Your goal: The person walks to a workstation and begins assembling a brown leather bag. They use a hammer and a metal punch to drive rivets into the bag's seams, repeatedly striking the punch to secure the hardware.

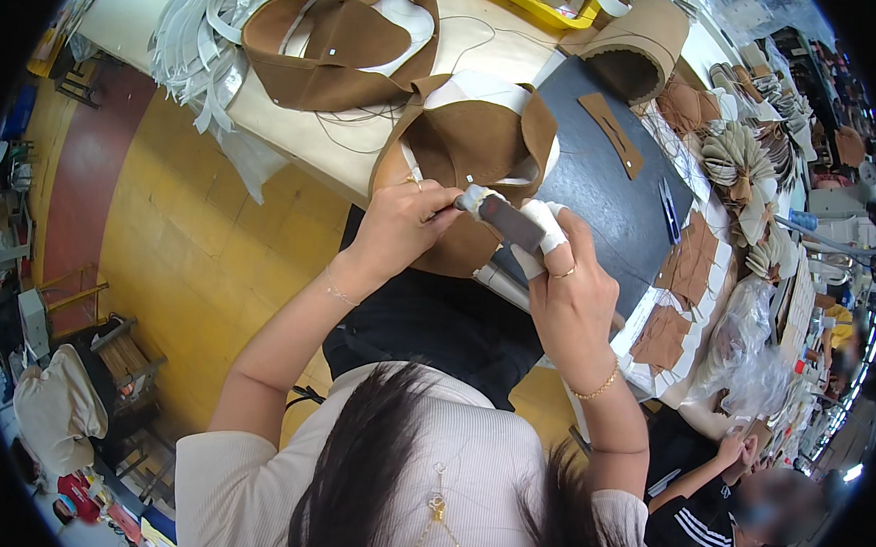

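Note:
On the table edge in front of me rests a brown, leather-like bag piece (475, 142) with white lining, its opening facing up. Between my hands is a tool with a silvery end and a dark flat block (512, 223), above the near side of the piece. My right hand (576, 291), white tape wrapped on its fingers, closes on the block's right end. My left hand (401, 222) has its fingers pinched together beside the silvery end; what they hold is hidden. A similar brown piece (341, 41) lies farther left.
A dark board (586, 192) carries a brown strip (611, 134) and blue thread snips (669, 211). A brown curved roll (643, 42) stands beyond it. White curved strips (208, 39) hang at the far left. Brown cut pieces (691, 262) lie right. Another person (703, 515) works at lower right.

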### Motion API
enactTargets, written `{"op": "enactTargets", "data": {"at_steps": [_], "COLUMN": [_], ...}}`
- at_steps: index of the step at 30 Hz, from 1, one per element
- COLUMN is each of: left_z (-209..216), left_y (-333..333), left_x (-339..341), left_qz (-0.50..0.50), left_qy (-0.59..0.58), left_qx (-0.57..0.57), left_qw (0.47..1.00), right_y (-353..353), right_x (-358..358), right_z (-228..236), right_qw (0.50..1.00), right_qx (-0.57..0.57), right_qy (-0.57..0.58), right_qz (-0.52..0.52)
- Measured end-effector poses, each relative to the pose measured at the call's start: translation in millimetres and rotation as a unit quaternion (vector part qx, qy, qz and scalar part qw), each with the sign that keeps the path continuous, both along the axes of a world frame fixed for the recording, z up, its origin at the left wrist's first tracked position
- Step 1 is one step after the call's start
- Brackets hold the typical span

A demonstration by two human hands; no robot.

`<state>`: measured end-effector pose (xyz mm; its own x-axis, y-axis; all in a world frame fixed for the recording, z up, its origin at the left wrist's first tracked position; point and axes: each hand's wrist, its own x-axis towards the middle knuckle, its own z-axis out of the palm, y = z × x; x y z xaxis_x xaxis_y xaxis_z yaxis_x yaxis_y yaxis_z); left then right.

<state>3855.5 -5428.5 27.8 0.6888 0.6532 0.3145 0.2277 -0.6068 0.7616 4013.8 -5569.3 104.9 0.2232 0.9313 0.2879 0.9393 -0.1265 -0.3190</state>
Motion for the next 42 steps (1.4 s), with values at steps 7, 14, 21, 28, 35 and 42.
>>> {"op": "enactTargets", "data": {"at_steps": [7,14,21,28,35,42], "left_z": [-6.8,-5.9,0.2,-0.5,-3.2,-1.2], "left_y": [-0.6,-1.2,0.0,0.6,-0.5,2.4], "left_x": [1.1,1.3,0.1,0.6,1.7,-2.4], "left_qz": [0.006,0.024,0.022,0.013,0.015,-0.003], "left_qy": [-0.017,0.012,0.048,0.039,0.012,0.02], "left_qx": [-0.011,0.016,0.064,0.029,0.044,0.046], "left_qw": [1.0,1.0,0.997,0.999,0.999,0.999], "right_y": [-22.1,-9.5,-3.9,5.0,-0.5,-4.7], "right_x": [39.4,10.3,-2.4,-2.5,15.6,-5.2], "right_z": [45.6,24.2,20.0,20.8,108.2,18.0], "right_qw": [0.965,0.987,0.994,0.98,0.854,0.985], "right_qx": [-0.15,-0.02,0.0,-0.186,0.196,-0.153], "right_qy": [-0.203,0.159,0.093,0.059,0.453,0.08], "right_qz": [-0.076,0.002,0.065,0.03,0.165,-0.018]}}
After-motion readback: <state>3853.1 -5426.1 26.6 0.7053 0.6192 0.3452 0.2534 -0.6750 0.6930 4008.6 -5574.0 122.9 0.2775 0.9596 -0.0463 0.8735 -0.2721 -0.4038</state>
